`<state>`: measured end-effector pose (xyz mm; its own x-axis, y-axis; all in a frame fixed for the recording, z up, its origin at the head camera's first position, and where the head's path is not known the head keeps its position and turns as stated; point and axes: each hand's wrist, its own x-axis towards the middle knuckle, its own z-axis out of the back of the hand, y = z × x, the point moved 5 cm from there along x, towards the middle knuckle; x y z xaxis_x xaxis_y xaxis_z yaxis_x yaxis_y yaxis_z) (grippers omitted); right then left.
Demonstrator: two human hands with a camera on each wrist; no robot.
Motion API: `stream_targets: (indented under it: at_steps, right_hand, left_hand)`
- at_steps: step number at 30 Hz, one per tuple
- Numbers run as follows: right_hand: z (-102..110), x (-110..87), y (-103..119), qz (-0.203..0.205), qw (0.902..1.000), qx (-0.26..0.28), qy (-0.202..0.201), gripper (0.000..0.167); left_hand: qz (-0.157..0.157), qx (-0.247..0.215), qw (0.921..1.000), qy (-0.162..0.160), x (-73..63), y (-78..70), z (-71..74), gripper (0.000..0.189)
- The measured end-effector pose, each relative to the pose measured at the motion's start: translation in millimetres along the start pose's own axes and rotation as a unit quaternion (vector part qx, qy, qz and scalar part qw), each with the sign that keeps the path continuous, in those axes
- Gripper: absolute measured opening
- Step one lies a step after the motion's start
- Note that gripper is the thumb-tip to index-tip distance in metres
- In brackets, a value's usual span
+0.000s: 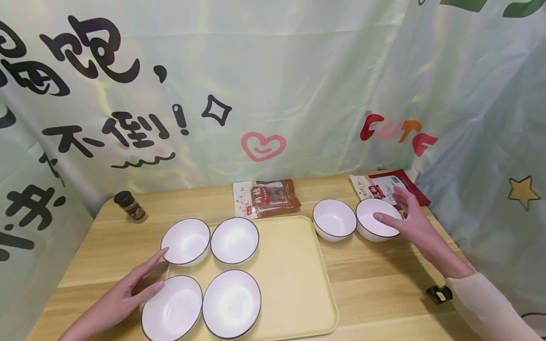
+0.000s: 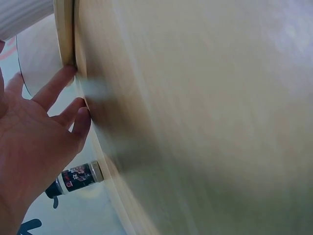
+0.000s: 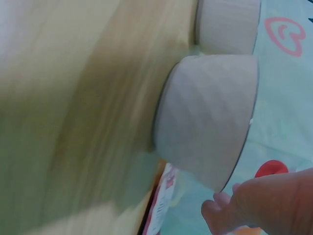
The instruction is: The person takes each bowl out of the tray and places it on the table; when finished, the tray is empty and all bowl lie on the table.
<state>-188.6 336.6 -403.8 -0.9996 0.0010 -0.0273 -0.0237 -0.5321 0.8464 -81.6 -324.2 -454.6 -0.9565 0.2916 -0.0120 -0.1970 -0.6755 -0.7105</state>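
Two white dark-rimmed bowls stand right of the tray. At the rightmost bowl, my right hand has its thumb over the rim and fingers spread toward the far side. The right wrist view shows my fingertips beside the rim of that bowl. Left of it is another bowl. My left hand reaches with extended fingers toward the back-left bowl; its thumb overlaps the front-left bowl. Two more bowls, one behind and one in front, sit beside these on the tray.
The yellow tray lies on the wooden table. Behind it is a brown spice packet; a red-and-white packet lies at the back right. A black-capped spice bottle lies at back left. A printed curtain encloses the table.
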Motion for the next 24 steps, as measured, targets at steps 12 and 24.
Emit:
stream_targets:
  at_steps: [12, 24]
  right_hand:
    - [-11, -4.4, 32, 0.028, 0.9983, 0.044, -0.028, 0.105]
    - [-48, -5.0, 80, 0.079, 0.9929, 0.089, 0.008, 0.101]
  left_hand:
    - [0.003, 0.009, 1.0, 0.003, 1.0, 0.0, -2.4, 0.075]
    - [0.011, 0.013, 0.9999, 0.002, 1.1, 3.2, -1.0, 0.075]
